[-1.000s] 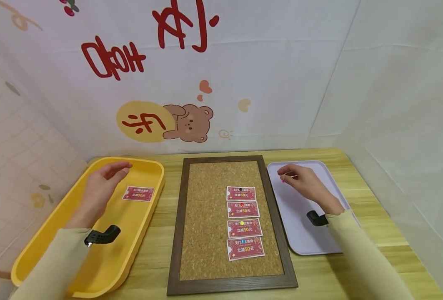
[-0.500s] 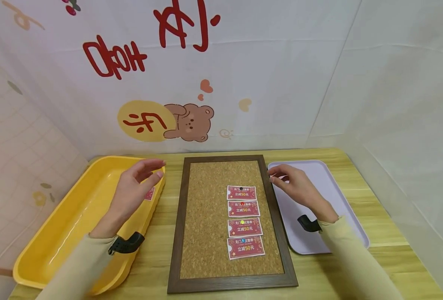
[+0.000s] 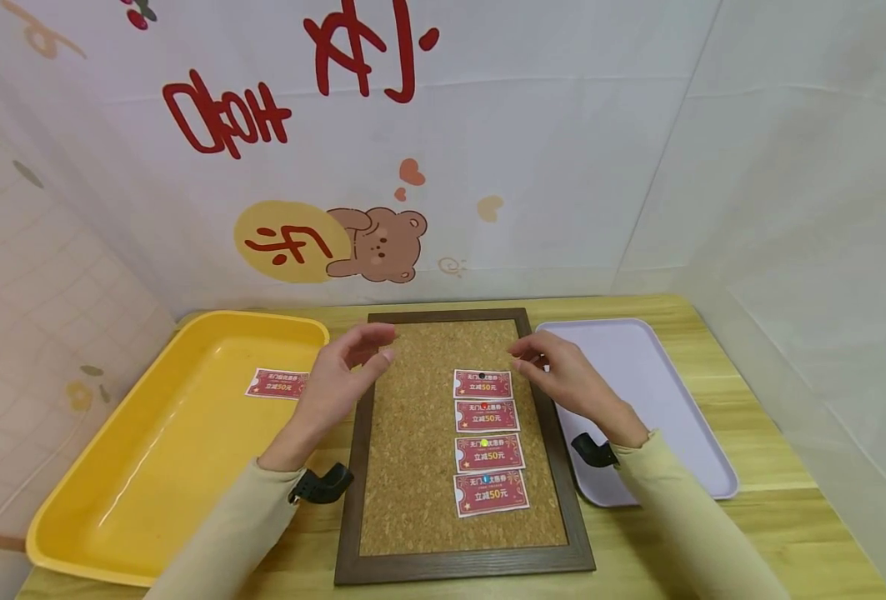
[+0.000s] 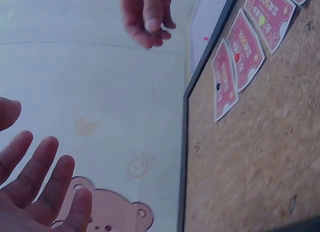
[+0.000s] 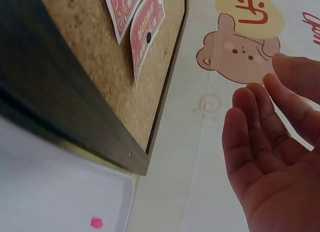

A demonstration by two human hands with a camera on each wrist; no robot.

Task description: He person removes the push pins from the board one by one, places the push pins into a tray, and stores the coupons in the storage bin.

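Observation:
My left hand hovers over the left frame edge of the corkboard; its fingers are loosely bent and hold nothing. Above the board's right frame edge is my right hand. In the right wrist view, its relaxed fingers hold nothing. Several red-and-white coupons run down the board's right half. A black pushpin, a red pushpin, a yellow pushpin and a blue pushpin sit on them. Another coupon lies in the yellow tray, partly behind my left hand.
A lilac tray stands right of the board, with a pink pushpin in it. The wooden table extends further right. A white cloth backdrop with a cartoon bear rises behind the table.
My left hand has moved right, from over the yellow tray to the board's left edge. My right hand has moved left from the lilac tray to the board's right edge. The coupons stayed put.

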